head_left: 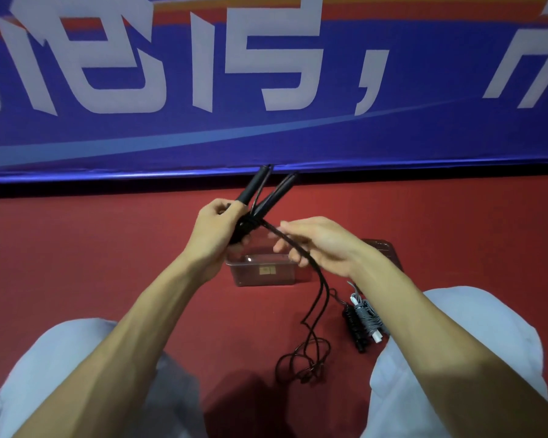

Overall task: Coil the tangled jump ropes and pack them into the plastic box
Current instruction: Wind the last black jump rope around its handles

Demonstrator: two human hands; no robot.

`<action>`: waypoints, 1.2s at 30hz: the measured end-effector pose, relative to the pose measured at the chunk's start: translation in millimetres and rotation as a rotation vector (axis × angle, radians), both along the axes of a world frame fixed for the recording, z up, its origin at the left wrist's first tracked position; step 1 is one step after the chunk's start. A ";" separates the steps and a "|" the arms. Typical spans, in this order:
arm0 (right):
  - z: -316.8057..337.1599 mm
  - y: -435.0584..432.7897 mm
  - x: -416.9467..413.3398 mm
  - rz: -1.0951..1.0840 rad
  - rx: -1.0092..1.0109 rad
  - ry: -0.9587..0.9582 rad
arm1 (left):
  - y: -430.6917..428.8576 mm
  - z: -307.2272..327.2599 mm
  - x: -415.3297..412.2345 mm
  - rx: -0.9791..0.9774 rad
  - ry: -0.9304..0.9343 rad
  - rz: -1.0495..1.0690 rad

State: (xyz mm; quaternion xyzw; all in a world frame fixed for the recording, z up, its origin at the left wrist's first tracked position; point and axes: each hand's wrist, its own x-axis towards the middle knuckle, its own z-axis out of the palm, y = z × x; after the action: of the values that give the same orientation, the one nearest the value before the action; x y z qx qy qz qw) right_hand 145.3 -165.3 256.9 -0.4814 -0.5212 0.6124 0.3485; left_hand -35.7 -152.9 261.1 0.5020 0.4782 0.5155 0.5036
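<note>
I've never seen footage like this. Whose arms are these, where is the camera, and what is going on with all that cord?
There is no machine here. These are a person's two bare arms, filmed by one wide-angle camera worn on the head and looking down. The pale shapes at the bottom corners are the person's knees.

The left hand grips the two black handles of a jump rope, with some cord wound round them. The right hand pinches the black cord, and the rest of the cord trails down to a tangle on the red floor.

Below the hands stands a clear plastic box. By the right knee lie two wound-up ropes, a black bundle and a grey bundle. Behind runs a blue banner with white lettering.
</note>
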 end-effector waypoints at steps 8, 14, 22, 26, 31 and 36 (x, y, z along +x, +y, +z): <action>-0.2 -9.2 4.2 0.334 0.269 -0.825 | 13.8 -11.2 -12.7 0.032 0.360 0.064; 8.5 -8.4 9.0 0.185 0.789 -0.906 | 10.6 -16.1 -22.9 0.152 0.783 -0.118; 11.5 -10.7 13.4 0.048 1.407 -0.894 | -4.9 2.3 -23.8 0.113 0.619 -0.557; 13.2 -7.7 16.2 -0.077 1.274 -0.772 | -12.5 1.1 -18.1 0.071 0.687 -0.630; 9.2 -5.6 10.2 -0.233 0.972 -0.742 | -15.3 -5.2 -11.1 0.008 0.629 -0.683; 12.6 -3.5 8.9 -0.165 0.650 -0.669 | -22.8 -8.0 0.0 0.018 0.560 -0.724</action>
State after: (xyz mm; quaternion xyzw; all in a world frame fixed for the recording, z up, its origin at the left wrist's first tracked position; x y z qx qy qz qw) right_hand 154.2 -168.8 269.5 -0.5582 -0.7295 0.1993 0.3414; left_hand -35.8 -175.8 253.2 0.7612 0.3851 0.1548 0.4982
